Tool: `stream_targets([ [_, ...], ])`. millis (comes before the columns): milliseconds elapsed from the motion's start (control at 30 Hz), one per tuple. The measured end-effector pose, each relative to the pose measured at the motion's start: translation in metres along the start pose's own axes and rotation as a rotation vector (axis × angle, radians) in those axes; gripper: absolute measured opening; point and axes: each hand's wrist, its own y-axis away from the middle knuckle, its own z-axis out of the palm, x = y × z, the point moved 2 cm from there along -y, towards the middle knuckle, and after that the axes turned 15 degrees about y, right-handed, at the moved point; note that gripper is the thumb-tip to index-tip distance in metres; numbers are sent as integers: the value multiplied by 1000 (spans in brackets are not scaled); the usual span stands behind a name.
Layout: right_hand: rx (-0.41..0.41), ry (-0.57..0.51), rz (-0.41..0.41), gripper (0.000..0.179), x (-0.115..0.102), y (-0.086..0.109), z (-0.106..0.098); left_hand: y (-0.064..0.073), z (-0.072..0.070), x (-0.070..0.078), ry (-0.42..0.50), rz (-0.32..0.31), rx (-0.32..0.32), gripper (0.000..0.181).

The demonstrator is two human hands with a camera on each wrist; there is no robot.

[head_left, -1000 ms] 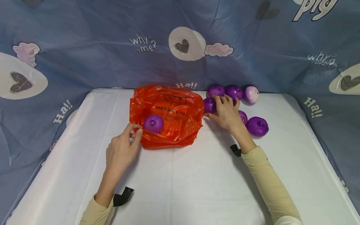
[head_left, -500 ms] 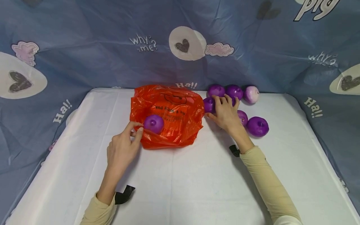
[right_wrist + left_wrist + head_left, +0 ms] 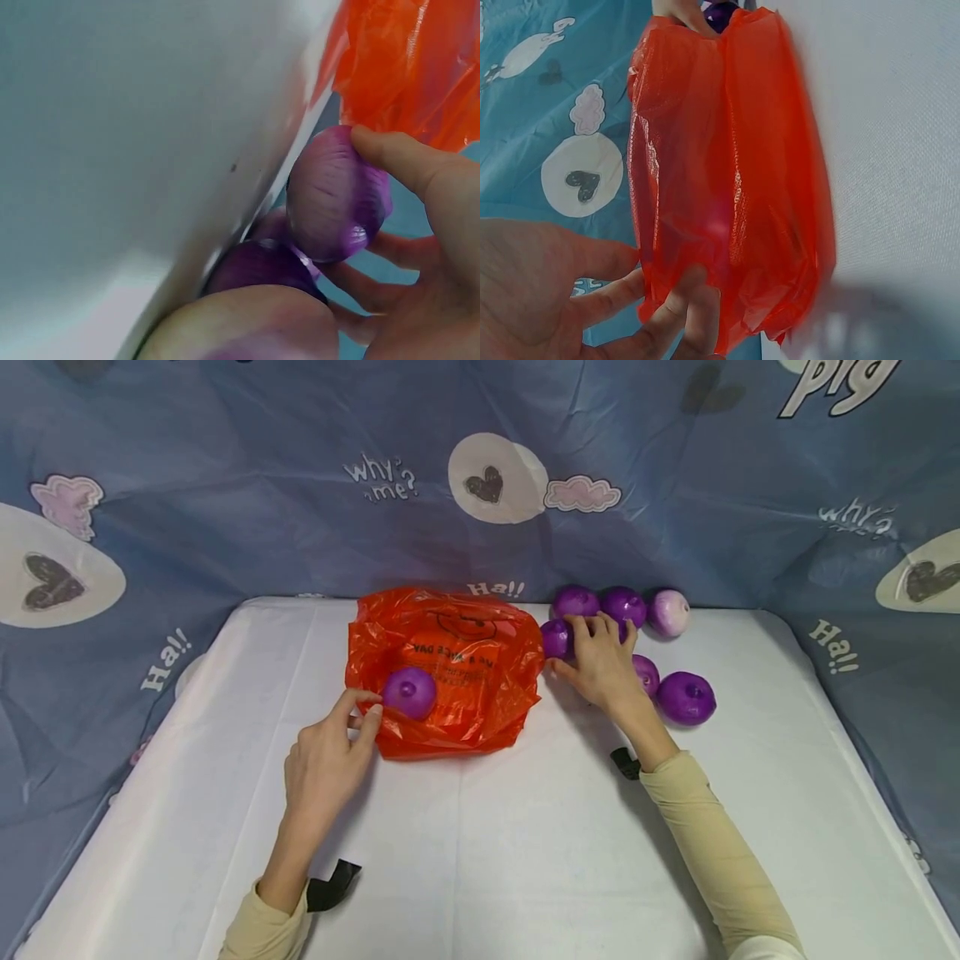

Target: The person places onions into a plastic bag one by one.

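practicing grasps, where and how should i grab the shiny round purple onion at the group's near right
Probably grip the shiny onion around its widest bulge, from above right: a paler purple onion crowds its left; its right faces open white tablecloth.

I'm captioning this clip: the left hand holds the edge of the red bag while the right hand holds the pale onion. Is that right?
Not quite: the right hand holds a purple onion; the head view shows the pale onion lying untouched. The left hand does hold the edge of the red bag.
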Motion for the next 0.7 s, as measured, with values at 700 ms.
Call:
stream_targets([
  [700, 338, -213, 22, 77, -38, 11, -56, 2, 2, 1, 5, 25, -22, 26],
])
